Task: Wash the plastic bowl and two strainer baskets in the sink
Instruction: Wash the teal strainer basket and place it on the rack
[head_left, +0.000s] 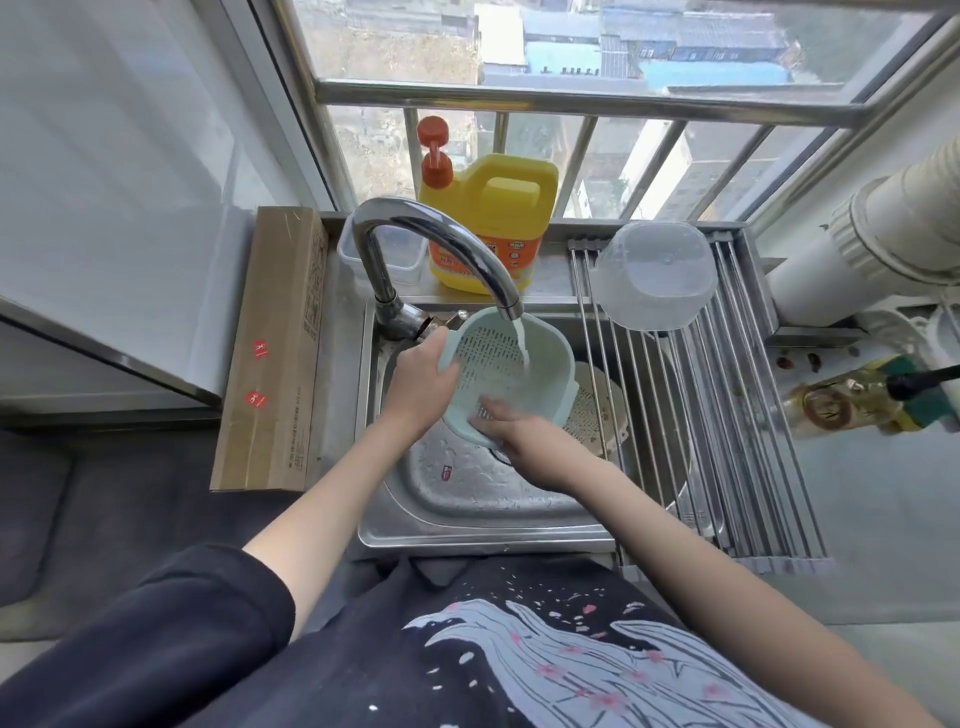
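A pale green strainer basket (498, 364) is tilted under the running tap (436, 244) over the steel sink (467, 519). My left hand (421, 384) grips its left rim. The fingers of my right hand (519, 431) reach inside the basket at its near edge, pressed on the perforated wall. A beige strainer basket (597, 410) lies behind it in the sink, half under the rack. The clear plastic bowl (654, 275) rests upside down on the roll-up drying rack (737, 441) at the right.
A yellow detergent jug (493, 223) with an orange pump stands behind the tap beside a clear container (353, 254). A long cardboard box (275, 353) lies left of the sink. White pipes (883, 239) and a bottle (852, 400) sit at the right.
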